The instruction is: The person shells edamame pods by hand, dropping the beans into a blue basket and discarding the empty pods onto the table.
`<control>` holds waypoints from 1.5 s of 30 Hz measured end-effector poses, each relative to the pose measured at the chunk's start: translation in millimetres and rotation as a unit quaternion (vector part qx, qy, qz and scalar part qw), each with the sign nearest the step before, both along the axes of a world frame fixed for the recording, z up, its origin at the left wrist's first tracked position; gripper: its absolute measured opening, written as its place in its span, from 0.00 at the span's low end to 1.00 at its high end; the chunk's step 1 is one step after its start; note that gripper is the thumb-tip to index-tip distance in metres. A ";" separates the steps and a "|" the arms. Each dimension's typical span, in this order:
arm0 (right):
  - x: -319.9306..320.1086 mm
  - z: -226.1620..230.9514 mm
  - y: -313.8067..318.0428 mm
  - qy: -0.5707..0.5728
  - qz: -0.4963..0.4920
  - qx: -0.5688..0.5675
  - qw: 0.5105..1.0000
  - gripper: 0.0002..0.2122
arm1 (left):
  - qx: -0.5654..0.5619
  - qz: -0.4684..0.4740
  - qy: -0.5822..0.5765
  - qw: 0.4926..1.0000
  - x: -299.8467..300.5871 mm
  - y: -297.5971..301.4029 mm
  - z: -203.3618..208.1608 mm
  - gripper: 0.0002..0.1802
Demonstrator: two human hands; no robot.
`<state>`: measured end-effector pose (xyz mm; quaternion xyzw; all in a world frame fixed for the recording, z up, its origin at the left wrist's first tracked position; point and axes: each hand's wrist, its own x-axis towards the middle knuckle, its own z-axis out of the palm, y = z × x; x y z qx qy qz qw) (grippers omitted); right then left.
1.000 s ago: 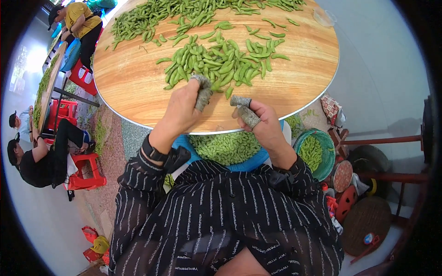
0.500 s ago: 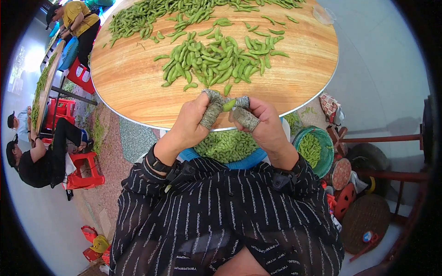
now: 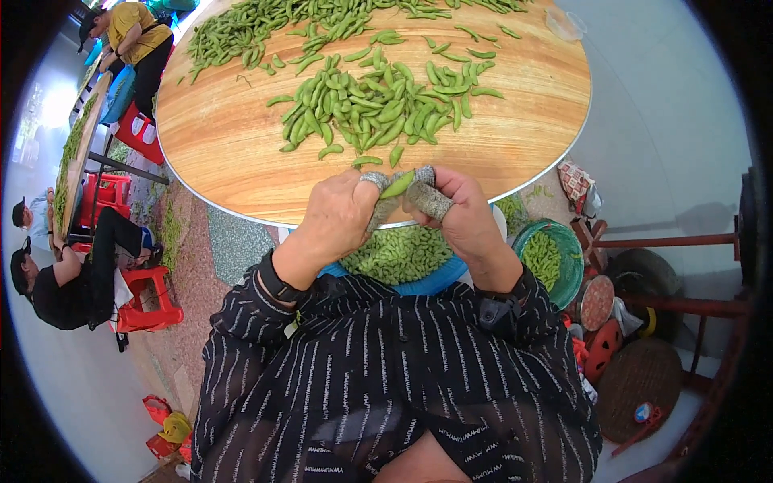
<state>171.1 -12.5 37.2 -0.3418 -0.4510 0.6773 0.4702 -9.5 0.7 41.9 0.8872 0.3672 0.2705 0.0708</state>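
My left hand [image 3: 336, 211] and my right hand [image 3: 465, 224] meet above the near edge of the round wooden table [image 3: 241, 173]. Grey knitted covers wrap several of my fingers and thumbs. Pinched between both hands is one green soybean pod [image 3: 398, 184], tilted with its upper tip free. Both hands are closed, and the left fingertips are partly hidden. Just beyond them lies a loose heap of pods [image 3: 362, 105], with single pods close to my fingers. Below my hands, a blue basin [image 3: 435, 284] holds many shelled green beans [image 3: 394, 253].
A larger pod pile [image 3: 241, 36] covers the far side of the table. To my right stand a green basket [image 3: 573, 278] of beans and a dark red metal frame [image 3: 668, 242]. At left, other people [image 3: 64, 286] sit by another table near red stools [image 3: 149, 302].
My left hand has rolled inward, its back now facing up more. Between the fingers, the pod shows more of its length and has shifted slightly.
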 end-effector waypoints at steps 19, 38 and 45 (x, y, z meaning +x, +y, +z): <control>12.1 -20.5 15.9 0.027 0.058 0.018 0.998 0.06 | -0.630 -0.057 -0.449 0.631 6.9 -3.9 -21.8 0.14; -5.0 -10.2 0.0 0.043 0.062 -0.001 0.997 0.08 | -0.196 -0.041 -0.216 0.956 6.8 -6.8 -29.8 0.11; -8.9 -21.1 4.7 0.003 0.056 0.121 0.991 0.08 | -0.603 0.014 -0.531 0.595 6.4 -8.7 -27.1 0.20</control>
